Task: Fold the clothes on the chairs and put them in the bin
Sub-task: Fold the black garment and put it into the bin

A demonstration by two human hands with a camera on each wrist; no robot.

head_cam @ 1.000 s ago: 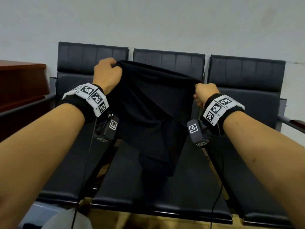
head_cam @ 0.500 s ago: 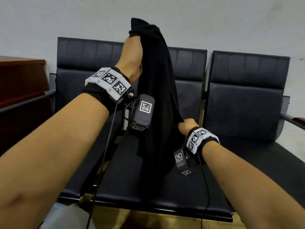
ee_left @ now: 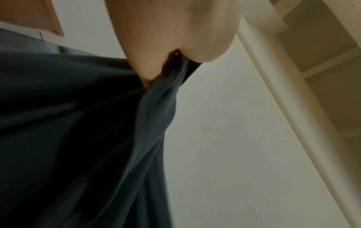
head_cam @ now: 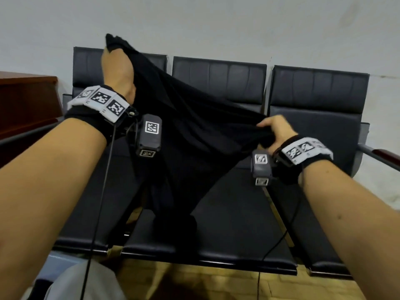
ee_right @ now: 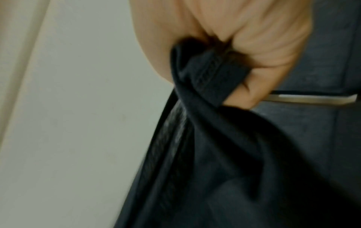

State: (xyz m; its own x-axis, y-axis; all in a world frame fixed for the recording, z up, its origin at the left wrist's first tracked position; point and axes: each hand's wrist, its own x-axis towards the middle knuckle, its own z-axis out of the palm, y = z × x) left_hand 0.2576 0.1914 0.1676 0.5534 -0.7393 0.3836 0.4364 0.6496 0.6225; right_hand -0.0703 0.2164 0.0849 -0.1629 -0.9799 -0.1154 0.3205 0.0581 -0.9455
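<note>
A black garment point(head_cam: 190, 131) hangs stretched in the air between my two hands, above the middle seat of a row of black chairs point(head_cam: 218, 234). My left hand point(head_cam: 118, 68) is raised high at the left and grips one end of the cloth point(ee_left: 152, 108) in a fist. My right hand point(head_cam: 276, 132) is lower, at the right, and grips the other end, a hemmed edge point(ee_right: 210, 74) bunched between curled fingers. The garment's lowest part droops to the middle seat. No bin is in view.
Three joined black chairs stand against a pale wall point(head_cam: 216, 22). A brown wooden cabinet point(head_cam: 26, 100) stands at the left. A metal armrest with a wooden cap point(head_cam: 381, 155) ends the row at the right. Yellowish floor point(head_cam: 216, 282) shows below the seats.
My right hand has moved right and up, away from the left hand, pulling the hanging garment out into a wide slanted span. My left hand has shifted left and stays high.
</note>
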